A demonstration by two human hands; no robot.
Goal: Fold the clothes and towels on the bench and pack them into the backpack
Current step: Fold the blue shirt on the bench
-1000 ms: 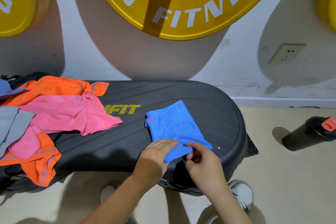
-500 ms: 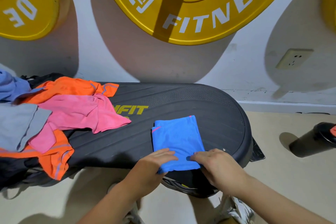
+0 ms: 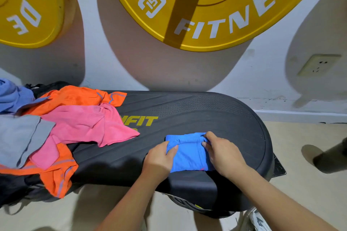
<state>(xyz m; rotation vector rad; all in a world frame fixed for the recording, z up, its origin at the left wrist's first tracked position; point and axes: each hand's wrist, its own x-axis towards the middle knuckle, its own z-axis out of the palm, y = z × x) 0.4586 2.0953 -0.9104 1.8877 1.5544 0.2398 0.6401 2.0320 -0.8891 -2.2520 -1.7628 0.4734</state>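
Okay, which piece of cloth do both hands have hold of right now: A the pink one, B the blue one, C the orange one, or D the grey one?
B: the left hand and the right hand both pinch the folded blue cloth, one at each side of it, on the right part of the bench.

Folded blue cloth (image 3: 187, 157) sits near the right end of the black desk (image 3: 187, 110) — left hand (image 3: 159, 158) pinching its left edge, right hand (image 3: 224, 154) fingers (image 3: 208, 137) bunching the far corner. Pink cloth (image 3: 90, 122), orange garment (image 3: 75, 95) and grey cloth (image 3: 18, 137) are heaped at the left end, well apart.
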